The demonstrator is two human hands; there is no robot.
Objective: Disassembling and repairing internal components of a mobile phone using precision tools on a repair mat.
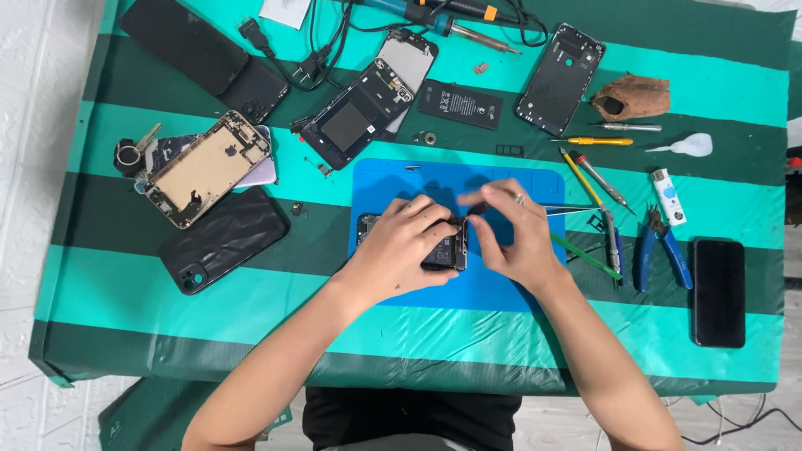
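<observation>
1. Phone (pixel 443 250): opened, centre of blue mat (pixel 501 292).
2. Left hand (pixel 401 246): clamps phone.
3. Right hand (pixel 514 230): pinches small part at phone's top edge.
4. Risk: a slip could likely drop the part off the mat.

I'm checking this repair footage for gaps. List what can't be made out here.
All in the head view:
- Opened phone on the blue mat: mostly covered by the left hand and right hand.
- What the fingertips pinch: too small to tell.
- Soldering iron: its handle is cut off by the top edge.
- Small loose parts by the battery: too small to identify.
</observation>
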